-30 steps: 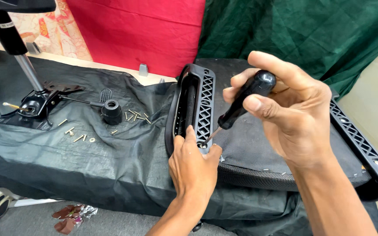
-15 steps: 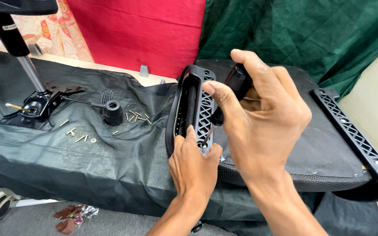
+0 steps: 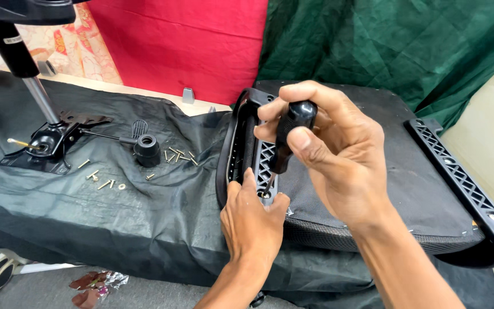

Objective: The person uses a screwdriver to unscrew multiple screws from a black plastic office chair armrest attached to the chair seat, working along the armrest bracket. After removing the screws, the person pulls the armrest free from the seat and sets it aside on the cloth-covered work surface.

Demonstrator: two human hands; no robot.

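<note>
1. Surface: the bench [image 3: 144, 229] is covered with a black sheet, creased and hanging over the near edge.
2. Room: a red cloth [image 3: 184, 40] and a dark green cloth [image 3: 395, 46] hang side by side behind the bench.
3. On the left of the sheet stands a black chair mechanism [image 3: 50, 140] with a metal column rising from it. A black knob [image 3: 147, 150] sits to its right, and loose screws [image 3: 107, 183] lie scattered around it.
4. The chair seat [image 3: 407, 189] lies on the right half of the bench, its black mesh side facing up. A black plastic armrest bracket [image 3: 247, 143] runs along the seat's left edge.
5. Left hand [image 3: 253, 220]: it lies palm down at the lower end of the bracket, fingers pressed on the plastic. The grip is flat and closes on nothing.
6. Right hand [image 3: 333, 149]: it is raised above the bracket, wrist bent. The grip is wrapped around the black handle of a screwdriver [image 3: 287, 140].
7. The screwdriver tilts down and to the left; its tip meets the bracket just beside the left fingertips.
</note>
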